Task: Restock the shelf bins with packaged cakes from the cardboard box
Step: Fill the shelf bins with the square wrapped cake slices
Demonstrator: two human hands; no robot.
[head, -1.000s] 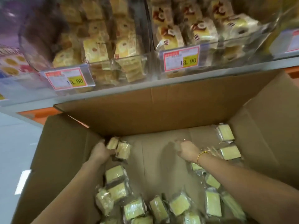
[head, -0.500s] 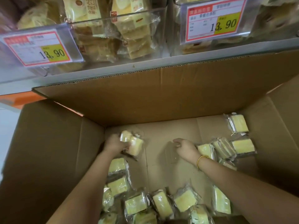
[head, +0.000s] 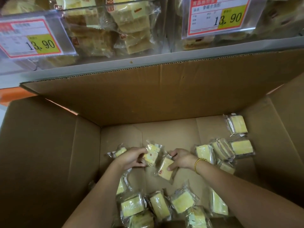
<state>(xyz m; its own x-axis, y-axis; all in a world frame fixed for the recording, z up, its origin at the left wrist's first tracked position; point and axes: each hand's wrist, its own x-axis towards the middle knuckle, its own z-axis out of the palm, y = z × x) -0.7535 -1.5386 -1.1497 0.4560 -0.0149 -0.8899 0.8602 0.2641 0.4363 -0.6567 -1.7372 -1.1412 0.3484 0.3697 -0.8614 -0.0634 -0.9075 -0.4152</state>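
Observation:
Both my hands reach down into a large open cardboard box point(head: 49, 153) on whose floor lie several clear-wrapped yellow cakes. My left hand point(head: 131, 157) grips one wrapped cake point(head: 152, 155) near the box's middle, and another cake point(head: 117, 152) pokes out behind its knuckles. My right hand point(head: 181, 159), with a gold bracelet on the wrist, pinches a second wrapped cake point(head: 166, 169) just right of the first. Above the box, clear shelf bins point(head: 115, 30) hold stacked packaged cakes.
Loose cakes lie along the box's near side point(head: 182, 201) and in its right corner point(head: 238, 148). The far box flap point(head: 164, 89) stands up against the grey shelf edge point(head: 181, 55). Price tags reading 13.90 point(head: 32, 40) hang on the bin fronts.
My right hand has picked up a cake it was not holding before. My left hand has moved right with its cakes, toward the right hand. The camera has moved closer to the box.

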